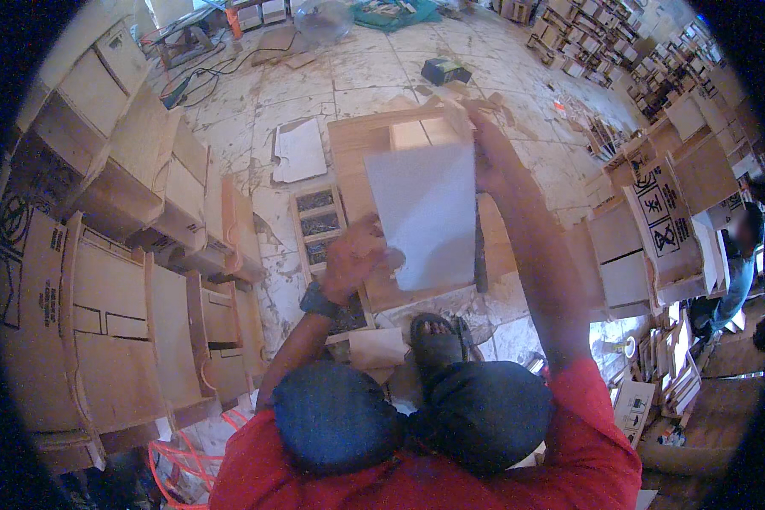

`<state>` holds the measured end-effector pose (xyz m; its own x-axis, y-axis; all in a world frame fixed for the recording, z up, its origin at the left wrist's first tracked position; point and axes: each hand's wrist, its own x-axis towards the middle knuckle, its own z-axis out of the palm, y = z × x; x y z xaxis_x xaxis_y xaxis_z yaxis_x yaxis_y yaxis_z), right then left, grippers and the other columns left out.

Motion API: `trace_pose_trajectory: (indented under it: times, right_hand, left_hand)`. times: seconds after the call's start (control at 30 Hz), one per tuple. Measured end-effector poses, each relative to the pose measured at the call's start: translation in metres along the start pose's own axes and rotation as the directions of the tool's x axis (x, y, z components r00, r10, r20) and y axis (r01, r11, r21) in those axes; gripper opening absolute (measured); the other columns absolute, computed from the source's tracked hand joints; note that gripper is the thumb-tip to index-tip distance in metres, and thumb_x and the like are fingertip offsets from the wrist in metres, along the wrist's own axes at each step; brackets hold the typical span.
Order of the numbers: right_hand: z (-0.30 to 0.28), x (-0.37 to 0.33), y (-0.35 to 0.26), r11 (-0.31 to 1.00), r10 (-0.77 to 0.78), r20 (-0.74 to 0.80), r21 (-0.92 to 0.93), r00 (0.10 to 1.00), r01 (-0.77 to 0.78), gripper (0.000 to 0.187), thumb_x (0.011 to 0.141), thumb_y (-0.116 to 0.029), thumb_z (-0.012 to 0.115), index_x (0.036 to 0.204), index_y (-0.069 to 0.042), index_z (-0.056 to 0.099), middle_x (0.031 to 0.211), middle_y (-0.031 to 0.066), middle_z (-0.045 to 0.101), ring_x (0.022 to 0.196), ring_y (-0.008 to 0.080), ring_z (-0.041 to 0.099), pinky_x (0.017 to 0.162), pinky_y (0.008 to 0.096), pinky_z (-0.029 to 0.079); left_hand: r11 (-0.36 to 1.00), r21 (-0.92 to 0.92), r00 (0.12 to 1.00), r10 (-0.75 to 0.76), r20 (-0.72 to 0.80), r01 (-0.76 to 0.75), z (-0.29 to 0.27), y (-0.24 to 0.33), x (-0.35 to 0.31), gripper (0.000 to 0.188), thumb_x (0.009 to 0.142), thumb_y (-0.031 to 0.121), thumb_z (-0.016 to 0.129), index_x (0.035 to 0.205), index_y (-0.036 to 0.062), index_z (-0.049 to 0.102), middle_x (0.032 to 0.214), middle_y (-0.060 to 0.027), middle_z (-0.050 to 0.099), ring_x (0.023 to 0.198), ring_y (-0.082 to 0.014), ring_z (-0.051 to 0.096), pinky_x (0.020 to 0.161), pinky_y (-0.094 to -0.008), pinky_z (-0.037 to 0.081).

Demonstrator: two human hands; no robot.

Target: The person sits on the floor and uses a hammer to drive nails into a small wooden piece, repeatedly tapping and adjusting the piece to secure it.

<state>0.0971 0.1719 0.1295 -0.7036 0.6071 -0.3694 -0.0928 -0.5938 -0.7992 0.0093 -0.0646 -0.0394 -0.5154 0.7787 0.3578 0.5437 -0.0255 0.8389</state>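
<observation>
A white sheet (425, 212), slightly tilted, is in front of me over a brown wooden board (353, 140). My left hand (355, 259) is closed at the sheet's lower left edge, with the thumb against it. At the sheet's upper right corner my right hand (484, 149) is closed around the side of a light wooden piece (456, 119), somewhat blurred. Pale wooden blocks or a small box (412, 133) show just behind the sheet's top edge. What lies underneath the sheet is hidden.
A slatted wooden frame (317, 225) lies left of the board, near a torn white sheet (299, 150). Cardboard-and-wood boxes (115, 314) stack high on the left; more boxes (654, 225) stand right. A dark box (444, 70) and cables (204, 81) lie beyond. Another person (733, 276) is far right.
</observation>
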Motion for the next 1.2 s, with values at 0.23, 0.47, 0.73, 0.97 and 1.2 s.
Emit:
trace_pose_trajectory:
  times: [0.23,0.47,0.73,0.97,1.2]
  right_hand:
    - [-0.029,0.063,0.025,0.913,-0.257,0.114,-0.296,0.960,0.280,0.037,0.093,-0.034,0.055,0.108,-0.001,0.059,0.102,0.0140,0.065,0.086,0.0257,0.063,0.073,0.0414,0.050]
    - [-0.071,0.014,0.086,0.624,-0.196,-0.024,-0.775,0.980,0.106,0.043,0.091,-0.028,0.059,0.117,0.007,0.054,0.104,0.0133,0.063,0.087,0.0198,0.061,0.075,0.0344,0.049]
    - [-0.048,0.031,0.109,0.870,-0.187,-0.022,-0.468,0.982,0.155,0.036,0.095,-0.024,0.055,0.120,0.003,0.056,0.106,0.0114,0.065,0.086,0.0181,0.062,0.078,0.0324,0.051]
    - [-0.096,-0.001,0.141,0.818,-0.331,-0.161,-0.540,0.930,0.198,0.026,0.097,-0.024,0.050,0.098,-0.001,0.060,0.078,0.0071,0.061,0.072,0.0170,0.060,0.063,0.0320,0.051]
    - [-0.120,-0.117,0.254,0.195,0.051,0.560,-0.817,0.827,0.542,0.028,0.085,-0.024,0.065,0.106,-0.007,0.060,0.094,0.0128,0.063,0.084,0.0308,0.064,0.071,0.0420,0.052]
  left_hand:
    - [0.781,-0.610,0.961,-0.251,-0.113,0.132,0.036,-0.021,0.062,0.041,0.086,0.006,0.060,0.124,0.0023,0.045,0.109,-0.0112,0.059,0.096,-0.0167,0.059,0.079,-0.0294,0.052]
    - [0.600,-0.778,0.956,-0.292,0.001,0.184,0.033,-0.026,0.076,0.043,0.091,0.007,0.056,0.132,0.0057,0.042,0.119,-0.0100,0.059,0.104,-0.0151,0.058,0.085,-0.0285,0.051]
    - [0.666,-0.647,0.810,-0.573,-0.123,0.372,-0.009,-0.074,0.026,0.028,0.094,0.013,0.057,0.122,0.0060,0.056,0.113,-0.0085,0.063,0.097,-0.0159,0.063,0.082,-0.0300,0.054]
    - [0.852,-0.163,0.837,-0.520,-0.171,0.497,-0.024,-0.085,-0.080,0.023,0.090,0.016,0.061,0.110,0.0040,0.064,0.103,-0.0107,0.069,0.085,-0.0205,0.067,0.072,-0.0341,0.054]
    - [0.920,0.383,0.958,-0.180,0.224,0.083,-0.010,-0.043,-0.169,0.032,0.081,0.026,0.068,0.107,0.0060,0.066,0.104,-0.0150,0.066,0.101,-0.0352,0.059,0.089,-0.0433,0.047]
